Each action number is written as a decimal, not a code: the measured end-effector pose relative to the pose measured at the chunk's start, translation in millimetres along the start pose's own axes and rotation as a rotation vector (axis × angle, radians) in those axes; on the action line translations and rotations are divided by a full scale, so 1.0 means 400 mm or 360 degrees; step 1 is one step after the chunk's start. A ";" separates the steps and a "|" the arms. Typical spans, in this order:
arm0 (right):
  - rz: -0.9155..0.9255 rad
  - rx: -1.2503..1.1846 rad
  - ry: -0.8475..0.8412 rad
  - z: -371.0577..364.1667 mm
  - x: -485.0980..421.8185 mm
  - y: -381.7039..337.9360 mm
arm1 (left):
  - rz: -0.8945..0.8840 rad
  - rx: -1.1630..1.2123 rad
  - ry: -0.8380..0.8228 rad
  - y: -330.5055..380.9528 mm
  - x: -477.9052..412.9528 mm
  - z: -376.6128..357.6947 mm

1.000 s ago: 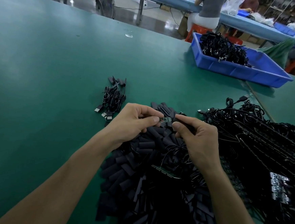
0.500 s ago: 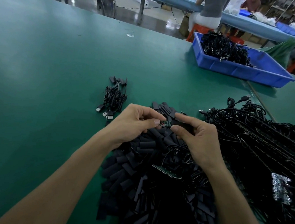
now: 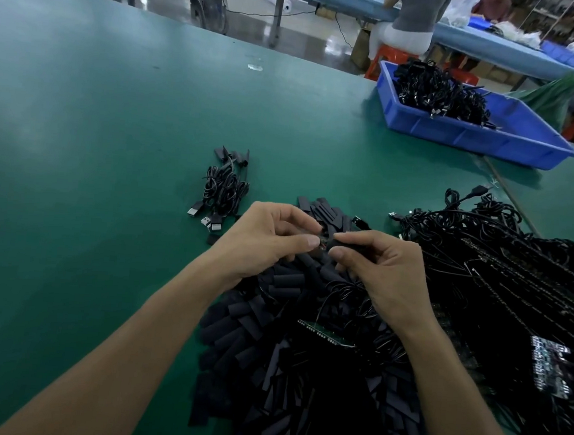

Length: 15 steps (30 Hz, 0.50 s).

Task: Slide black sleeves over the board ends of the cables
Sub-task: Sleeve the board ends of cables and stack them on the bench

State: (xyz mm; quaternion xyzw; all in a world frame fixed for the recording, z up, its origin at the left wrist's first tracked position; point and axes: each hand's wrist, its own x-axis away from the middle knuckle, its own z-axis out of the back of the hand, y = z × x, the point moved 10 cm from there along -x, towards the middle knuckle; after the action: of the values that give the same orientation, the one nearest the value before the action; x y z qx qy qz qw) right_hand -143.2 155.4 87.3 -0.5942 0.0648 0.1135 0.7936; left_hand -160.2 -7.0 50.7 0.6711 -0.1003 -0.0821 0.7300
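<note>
- Two hands meet over the green table (image 3: 96,133), fingertips almost touching.
- The left hand (image 3: 266,239) pinches the board end (image 3: 322,242) of a cable between thumb and forefinger. Only a sliver of it shows.
- The right hand (image 3: 382,273) pinches a black sleeve (image 3: 341,245), its mouth right up against that board end. How far on it is, I can't tell.
- Under both wrists is a heap of loose sleeves (image 3: 270,319), with a green circuit board (image 3: 324,333) lying on top.
- Off to the right, a big tangle of cables (image 3: 515,269).
- Left of the hands sits a small coiled bundle (image 3: 224,188), USB plugs poking out.
- Far right, a blue bin (image 3: 457,134) holds more black cable.
</note>
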 end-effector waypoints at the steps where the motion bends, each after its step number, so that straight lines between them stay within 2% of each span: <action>1: 0.0004 0.0003 0.0023 0.001 0.002 0.000 | 0.0020 -0.0036 0.0029 -0.004 0.001 0.005; 5: 0.0019 -0.0009 0.0105 0.009 0.011 0.001 | 0.0134 -0.0271 0.0090 -0.028 -0.001 0.020; 10: 0.0038 0.0023 0.0118 0.009 0.011 -0.003 | 0.0124 -0.0200 0.0067 -0.023 -0.001 0.015; 15: 0.0027 0.0055 0.0019 -0.001 0.004 -0.002 | 0.0142 -0.0163 0.0031 -0.021 0.002 0.007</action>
State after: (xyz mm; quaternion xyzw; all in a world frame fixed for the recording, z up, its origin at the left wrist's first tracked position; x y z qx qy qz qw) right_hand -141.4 154.8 87.5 -0.5805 0.0766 0.1156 0.8024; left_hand -160.0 -10.8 42.7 0.6284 -0.1187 -0.0478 0.7673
